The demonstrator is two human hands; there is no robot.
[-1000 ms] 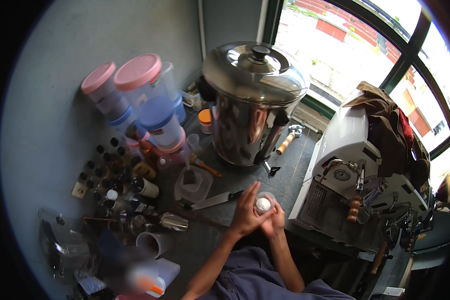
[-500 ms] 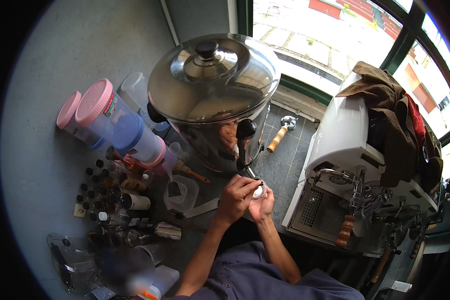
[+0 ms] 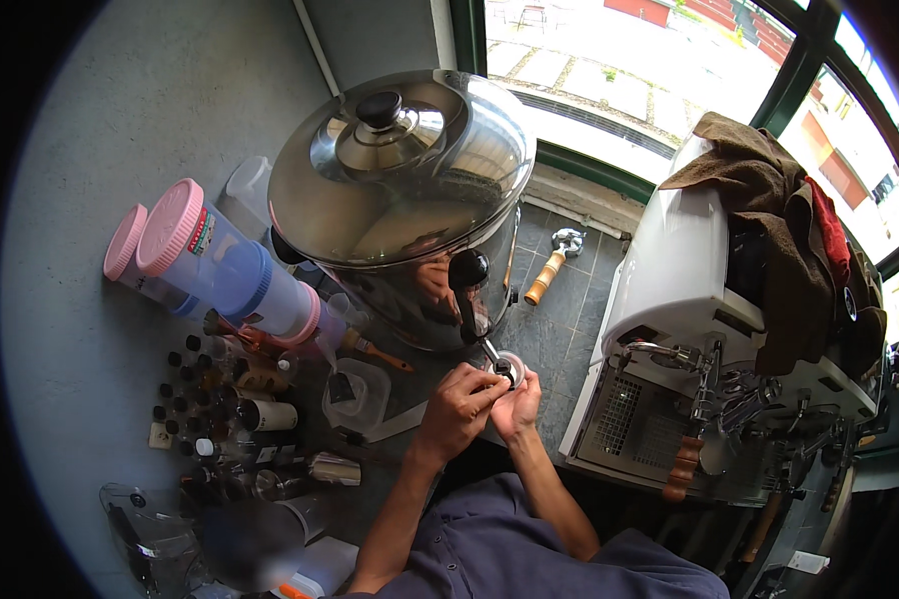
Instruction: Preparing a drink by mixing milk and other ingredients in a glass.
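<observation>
Sm. rnd. clear cup (image 3: pixel 516 366) held @ tap (image 3: pixel 489 350).

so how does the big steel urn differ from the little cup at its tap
Size: the steel urn is far bigger than the cup. Look: the urn is shiny metal, while the cup looks see-through. State: the urn stands on the counter with its lid on; the cup rests in the right hand, its open top at the tap. Both have a round top.
</observation>
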